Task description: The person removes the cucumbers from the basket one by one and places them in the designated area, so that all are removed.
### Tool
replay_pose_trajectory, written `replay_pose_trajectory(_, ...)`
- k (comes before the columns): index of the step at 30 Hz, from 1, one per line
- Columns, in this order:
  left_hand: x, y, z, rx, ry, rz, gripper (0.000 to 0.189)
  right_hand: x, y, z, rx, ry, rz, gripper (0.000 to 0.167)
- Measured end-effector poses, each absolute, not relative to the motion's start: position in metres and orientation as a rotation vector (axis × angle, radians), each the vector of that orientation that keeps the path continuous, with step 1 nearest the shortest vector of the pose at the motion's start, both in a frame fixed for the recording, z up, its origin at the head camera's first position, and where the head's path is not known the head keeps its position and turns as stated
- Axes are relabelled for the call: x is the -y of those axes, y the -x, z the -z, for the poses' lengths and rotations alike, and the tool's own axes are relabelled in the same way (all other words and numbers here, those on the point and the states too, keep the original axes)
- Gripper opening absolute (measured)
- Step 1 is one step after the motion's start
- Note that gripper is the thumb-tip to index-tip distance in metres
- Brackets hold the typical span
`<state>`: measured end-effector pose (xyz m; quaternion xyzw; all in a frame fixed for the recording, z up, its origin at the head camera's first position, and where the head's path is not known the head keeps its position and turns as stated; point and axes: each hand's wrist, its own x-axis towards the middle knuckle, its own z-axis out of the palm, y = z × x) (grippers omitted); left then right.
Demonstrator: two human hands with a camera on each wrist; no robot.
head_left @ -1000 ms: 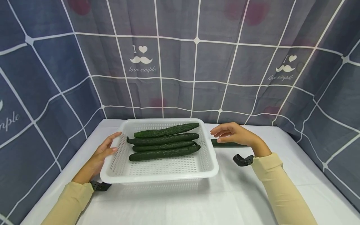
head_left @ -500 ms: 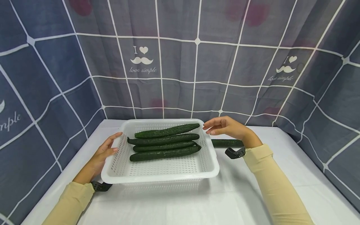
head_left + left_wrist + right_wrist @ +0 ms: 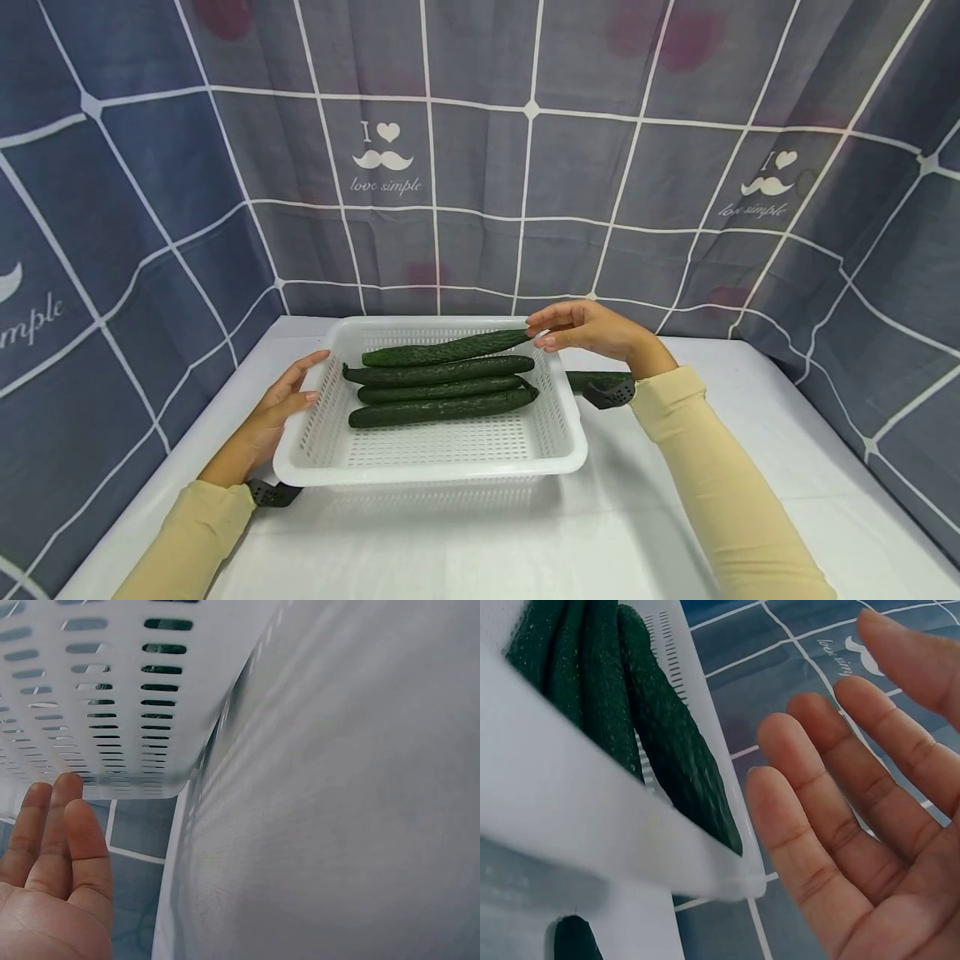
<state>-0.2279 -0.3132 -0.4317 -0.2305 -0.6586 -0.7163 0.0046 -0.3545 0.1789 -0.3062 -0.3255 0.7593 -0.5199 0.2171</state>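
Observation:
A white perforated plastic basket [image 3: 431, 476] stands on the table with several dark green cucumbers [image 3: 442, 369] lying side by side in it. Its left wall has my left hand [image 3: 272, 410] beside it, fingers extended; in the left wrist view the fingertips [image 3: 71, 784] are at the perforated wall. At the far right corner hovers my right hand [image 3: 600, 331], holding nothing. The right wrist view shows its fingers loosely bent, just outside the rim by the rearmost cucumber [image 3: 679, 742]. Another cucumber [image 3: 592, 381] lies on the table right of the basket, partly hidden by my right wrist.
White cloth covers the table [image 3: 420, 550]. A grey checked curtain [image 3: 480, 183] rises behind it and along both sides. A black wrist device [image 3: 611, 394] sits on the right wrist and another black device [image 3: 273, 493] on the left.
My right hand has moved left and away from me, from above the loose cucumber to the basket's far right corner. The left hand, basket and cucumbers stay put.

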Motion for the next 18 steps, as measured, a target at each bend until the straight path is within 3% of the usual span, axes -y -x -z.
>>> replay_pose_trajectory(7, 0.314, 0.228, 0.431, 2.063, 0.721, 2.234, 0.064, -0.162, 0.358, 0.305, -2.066, 0.877, 1.506, 0.057)
replay_pose_trajectory(18, 0.314, 0.228, 0.432, 2.051, 0.729, 2.253, 0.063, -0.137, 0.361, 0.307, -2.035, 0.903, 1.607, 0.047)
